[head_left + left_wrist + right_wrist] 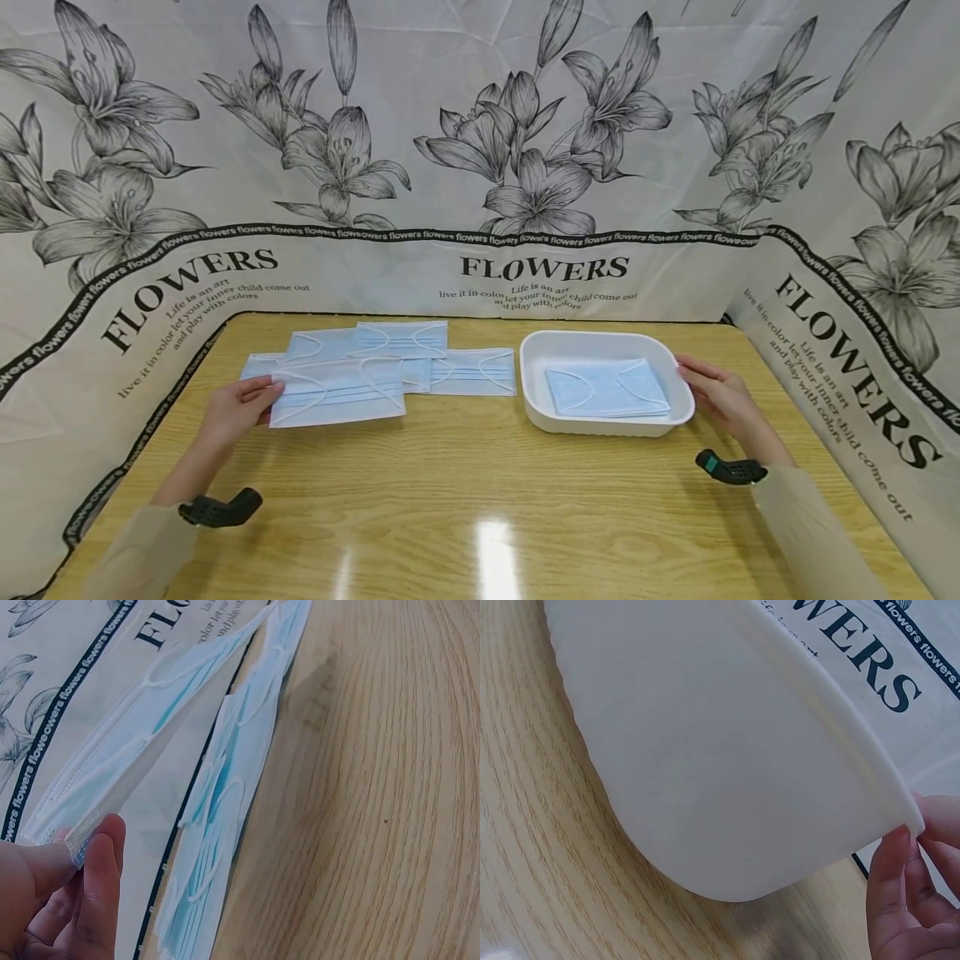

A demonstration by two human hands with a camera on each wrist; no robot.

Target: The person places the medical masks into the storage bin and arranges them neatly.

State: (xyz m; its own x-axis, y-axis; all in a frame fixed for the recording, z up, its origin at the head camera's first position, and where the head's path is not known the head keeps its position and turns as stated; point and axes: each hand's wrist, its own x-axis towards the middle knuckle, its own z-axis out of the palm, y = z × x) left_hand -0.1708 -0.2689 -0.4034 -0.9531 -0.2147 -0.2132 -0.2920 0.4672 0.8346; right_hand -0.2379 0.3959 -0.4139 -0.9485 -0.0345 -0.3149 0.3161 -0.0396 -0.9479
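My left hand (266, 400) pinches the left edge of a light blue face mask (337, 392) and holds it just above the table, over the front of a loose spread of several more masks (420, 354). In the left wrist view the thumb and fingers (101, 859) clamp the held mask (150, 727), with the spread of masks (232, 802) lying beyond it. A white tray (540, 392) stands right of centre with one mask (606, 389) flat inside. My right hand (688, 372) rests on the table with its fingertips (900, 877) touching the right rim of the tray (720, 750).
The wooden table (480, 500) is walled at the back and both sides by a flower-printed cloth (540, 167). Bare wood runs along the front between my forearms.
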